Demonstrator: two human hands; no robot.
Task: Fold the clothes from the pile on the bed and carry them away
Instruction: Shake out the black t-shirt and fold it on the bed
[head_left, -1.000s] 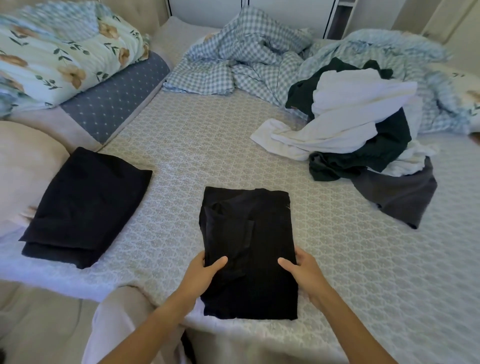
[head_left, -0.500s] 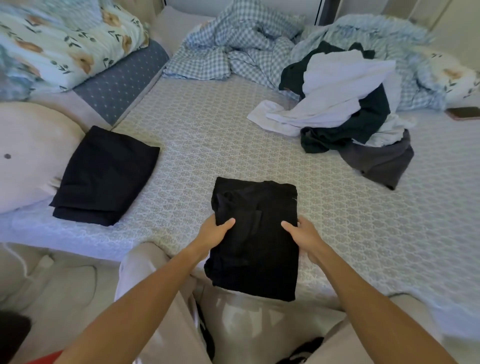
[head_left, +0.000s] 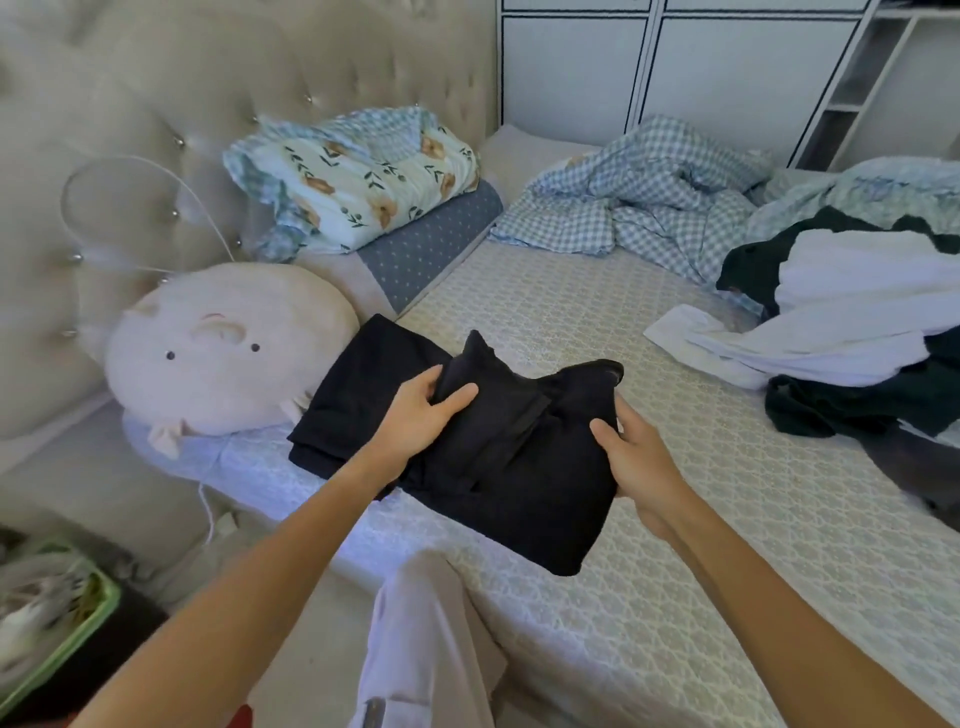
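Observation:
A folded black garment (head_left: 524, 467) hangs lifted above the bed (head_left: 675, 545), its far corners sticking up. My left hand (head_left: 423, 415) grips its left edge, thumb on top. On the opposite edge my right hand (head_left: 636, 457) holds it the same way. Its left part overlaps a second folded black garment (head_left: 358, 395) that lies flat on the bed beside a round pig cushion (head_left: 223, 348). The pile of unfolded clothes (head_left: 857, 332), white, dark green and grey, lies at the right.
Floral pillow (head_left: 358, 176) and crumpled checked blanket (head_left: 639, 197) lie at the bed's far end, before white wardrobe doors (head_left: 675, 67). A tufted headboard (head_left: 156, 130) runs along the left. A green basket (head_left: 57, 618) stands on the floor at lower left. My knee presses the bed edge.
Both hands lifted the folded black garment off the bed and carried it left, over the other folded black garment. The view swung left, bringing the pig cushion and headboard in.

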